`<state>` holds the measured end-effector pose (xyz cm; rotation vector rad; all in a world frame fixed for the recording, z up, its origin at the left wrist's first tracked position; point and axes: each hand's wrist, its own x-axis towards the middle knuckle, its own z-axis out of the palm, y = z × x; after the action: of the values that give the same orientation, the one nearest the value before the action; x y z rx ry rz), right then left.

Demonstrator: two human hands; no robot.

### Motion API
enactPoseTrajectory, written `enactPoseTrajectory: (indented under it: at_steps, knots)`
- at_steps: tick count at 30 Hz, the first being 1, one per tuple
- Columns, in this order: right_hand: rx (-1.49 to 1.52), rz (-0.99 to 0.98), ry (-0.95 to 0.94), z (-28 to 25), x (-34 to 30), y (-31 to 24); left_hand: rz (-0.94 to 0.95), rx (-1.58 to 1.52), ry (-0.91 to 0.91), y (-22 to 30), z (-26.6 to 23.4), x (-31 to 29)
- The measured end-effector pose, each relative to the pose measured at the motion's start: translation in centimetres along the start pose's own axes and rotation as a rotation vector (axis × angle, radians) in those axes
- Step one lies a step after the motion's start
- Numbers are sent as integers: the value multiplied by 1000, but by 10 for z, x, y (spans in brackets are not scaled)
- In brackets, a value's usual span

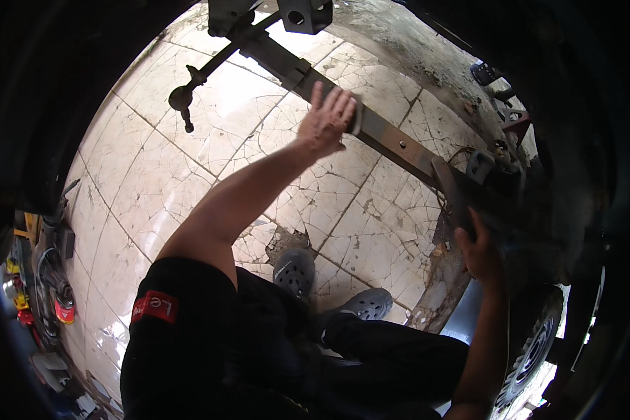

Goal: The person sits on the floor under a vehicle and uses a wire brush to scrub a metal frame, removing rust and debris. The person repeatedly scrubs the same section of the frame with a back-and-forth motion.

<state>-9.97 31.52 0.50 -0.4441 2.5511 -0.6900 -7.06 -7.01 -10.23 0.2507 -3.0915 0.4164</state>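
A long rusty metal beam [401, 145] runs diagonally from the top middle toward the dark right side. My left hand [323, 124] lies on it with the fingers spread, beside a raised metal edge, holding nothing. Farther right, my right hand [481, 253] is closed at the lower end of a dark curved metal piece [448, 183] that crosses the beam. Its fingers are partly lost in shadow, so what they grip is unclear. At the beam's far end sits a dark bracket [306, 17]. A thin rod with a ball-shaped joint [180, 98] sticks out there to the left.
Cracked pale tiles [189, 168] cover the floor beneath the beam. My grey clogs [294, 271] stand near a broken tile. A treaded tire [535, 350] is at lower right. Assorted tools and parts [49, 273] lie along the left edge. A dark red stand [516, 122] is at far right.
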Motion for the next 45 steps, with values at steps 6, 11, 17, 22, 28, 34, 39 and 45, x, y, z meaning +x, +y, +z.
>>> enactPoseTrajectory:
  at_steps: [6,11,17,22,28,34,39,45]
  knots:
    - [10,-75,13,0,1,12,-10,-55,-19,-7,-5,9]
    - [-6,-26,18,0,-1,-1,-82,-62,60,-23,-2,1]
    - [-19,-122,45,-1,0,0,158,-84,13,22,-4,5]
    - [124,123,-41,-2,-8,-24,-54,-94,86,-27,3,0]
    - [-39,-112,45,1,5,3,188,-42,13,47,-2,-3]
    - [58,-130,43,8,13,35,168,-84,-54,66,-15,26]
    - [42,-142,29,10,11,23,181,-114,-88,81,-17,32]
    - [81,-43,24,8,9,22,309,-113,-22,74,-10,5]
